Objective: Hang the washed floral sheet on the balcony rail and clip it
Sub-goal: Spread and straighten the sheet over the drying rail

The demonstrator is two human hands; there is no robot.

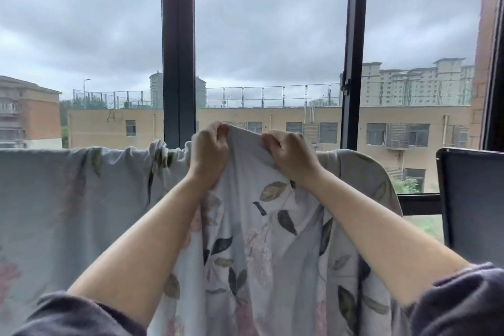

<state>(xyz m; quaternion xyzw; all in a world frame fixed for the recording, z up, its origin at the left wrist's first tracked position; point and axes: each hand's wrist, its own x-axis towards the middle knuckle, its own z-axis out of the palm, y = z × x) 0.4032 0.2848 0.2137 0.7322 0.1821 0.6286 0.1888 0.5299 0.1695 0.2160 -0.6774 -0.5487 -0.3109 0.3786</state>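
Sheet [259,240] hangs from my grip near me; the rest is draped over the rail, spread at left, bunched mid. Left hand [210,155] and right hand [291,155] sit close together, fingers [215,129] clamped on its top edge. I'd slide hands apart along the hem, pull flat, lay it over evenly. Rail hidden under cloth. No clips or containers seen.

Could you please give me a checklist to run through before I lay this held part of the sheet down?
1. Left hand grips the sheet at its top edge: ok.
2. Right hand grips that edge: ok.
3. Held section resting on the rail: not ok, lifted above.
4. Fabric spread flat: not ok, bunched beside the left hand.
5. Clips within reach: cannot tell, none in view.
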